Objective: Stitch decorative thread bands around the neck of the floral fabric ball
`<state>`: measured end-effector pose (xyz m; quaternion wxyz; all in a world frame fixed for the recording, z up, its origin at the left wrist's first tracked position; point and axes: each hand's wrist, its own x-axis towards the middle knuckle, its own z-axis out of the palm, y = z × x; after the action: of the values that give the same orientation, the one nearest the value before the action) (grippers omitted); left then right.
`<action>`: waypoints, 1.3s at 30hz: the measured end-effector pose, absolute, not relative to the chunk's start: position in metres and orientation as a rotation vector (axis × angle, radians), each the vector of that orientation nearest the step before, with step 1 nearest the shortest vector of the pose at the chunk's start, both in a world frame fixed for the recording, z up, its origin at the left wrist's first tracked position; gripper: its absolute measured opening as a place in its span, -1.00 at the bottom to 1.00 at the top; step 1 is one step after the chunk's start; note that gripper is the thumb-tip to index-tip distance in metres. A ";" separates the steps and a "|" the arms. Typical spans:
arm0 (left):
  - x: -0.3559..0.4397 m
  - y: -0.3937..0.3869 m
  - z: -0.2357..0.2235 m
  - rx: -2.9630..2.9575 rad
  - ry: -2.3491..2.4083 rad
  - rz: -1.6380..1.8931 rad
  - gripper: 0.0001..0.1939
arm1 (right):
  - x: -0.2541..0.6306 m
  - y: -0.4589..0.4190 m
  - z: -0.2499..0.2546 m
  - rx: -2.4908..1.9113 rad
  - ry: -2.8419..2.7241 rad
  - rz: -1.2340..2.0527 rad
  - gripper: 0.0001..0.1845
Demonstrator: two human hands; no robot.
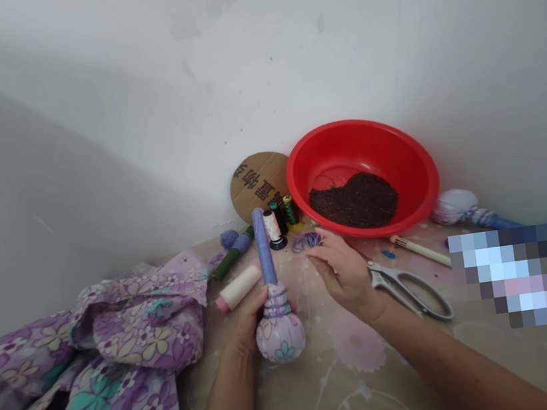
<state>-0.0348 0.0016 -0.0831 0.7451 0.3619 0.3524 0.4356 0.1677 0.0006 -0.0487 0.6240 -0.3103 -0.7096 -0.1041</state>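
Observation:
My left hand grips a small stuffed bag of purple flowered cloth with a blue wrapped stick rising from its tied neck. Purple thread is wound round that neck. My right hand hovers just right of the stick, fingers curled in a pinch, beside a small tangle of purple thread on the table. Whether the pinch holds a thread end is too fine to make out.
A red basin holding dark grains stands at the back against the wall. Scissors, several thread spools, a cream spool, a white stick and flowered cloth lie around. A finished bundle rests at right.

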 end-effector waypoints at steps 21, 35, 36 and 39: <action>-0.039 0.009 -0.090 0.622 0.718 0.980 -0.82 | 0.147 0.007 -0.082 -0.966 -2.042 0.576 -0.70; -0.041 0.008 -0.092 0.615 0.758 0.969 -0.78 | 0.146 0.007 -0.087 -1.000 -2.074 0.567 -0.70; -0.041 0.008 -0.091 0.611 0.755 0.966 -0.77 | 0.146 0.007 -0.087 -1.002 -2.071 0.570 -0.69; -0.040 0.008 -0.090 0.609 0.726 0.976 -0.76 | 0.145 0.007 -0.088 -1.004 -2.066 0.581 -0.69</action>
<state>-0.0401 0.0081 -0.0899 0.7774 0.2816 0.3358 0.4512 0.1452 0.0071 -0.0877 0.3765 -0.3926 -0.8078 0.2273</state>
